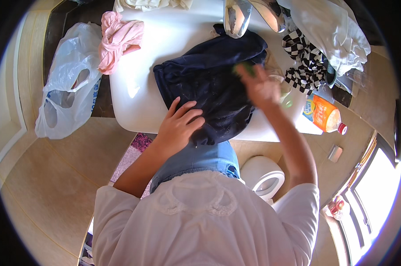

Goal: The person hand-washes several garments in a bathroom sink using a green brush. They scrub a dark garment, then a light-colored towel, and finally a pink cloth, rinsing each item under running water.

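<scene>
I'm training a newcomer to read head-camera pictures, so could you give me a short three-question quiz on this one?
1. Pick one: What does the left hand touch, fingers spread?
A) a pink cloth
B) a dark blue garment
C) a white plastic bag

2. True or false: The orange bottle shows nearer to the right hand than to the left.

3. Count: How many shoes show at the top of the picture?

Key
1. B, the dark blue garment.
2. True.
3. Two.
</scene>
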Demonstrator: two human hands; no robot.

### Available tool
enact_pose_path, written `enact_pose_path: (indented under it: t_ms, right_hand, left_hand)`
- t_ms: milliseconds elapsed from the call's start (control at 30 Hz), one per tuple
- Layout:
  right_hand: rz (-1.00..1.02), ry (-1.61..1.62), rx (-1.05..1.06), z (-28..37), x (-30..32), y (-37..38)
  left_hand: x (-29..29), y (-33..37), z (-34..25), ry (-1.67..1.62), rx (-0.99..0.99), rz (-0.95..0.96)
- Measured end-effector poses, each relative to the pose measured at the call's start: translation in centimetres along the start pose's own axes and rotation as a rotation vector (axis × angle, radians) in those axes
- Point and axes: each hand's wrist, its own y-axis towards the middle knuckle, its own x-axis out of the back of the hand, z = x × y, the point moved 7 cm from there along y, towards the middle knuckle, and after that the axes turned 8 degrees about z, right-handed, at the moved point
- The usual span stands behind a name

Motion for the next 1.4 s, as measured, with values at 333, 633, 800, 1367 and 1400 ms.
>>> enact_pose_path:
  t_ms: [333, 633, 800, 1367, 1400]
  right_hand:
    - [0.041, 0.279, 0.332, 7.6, 2.2, -2.7]
    - [-0.199, 0.324, 0.349, 4.8, 3.7, -1.7]
    - [0.095, 0.078, 0.069, 1.4, -1.0, -0.8]
    - [-0.226, 0.121, -0.169, -6.4, 1.4, -0.4]
    - [-0.246, 0.254, -0.142, -5.7, 2.5, -0.9]
  left_hand:
    - [-0.2, -0.1, 0.3, -0.004, 0.021, 0.022]
    - [-0.3, 0.0, 0.3, -0.008, 0.028, 0.018]
    - [-0.1, 0.1, 0.2, -0.02, 0.013, 0.017]
    - [2.0, 1.4, 0.3, -0.065, 0.014, 0.091]
    - [2.4, 2.0, 0.9, -0.021, 0.041, 0.032]
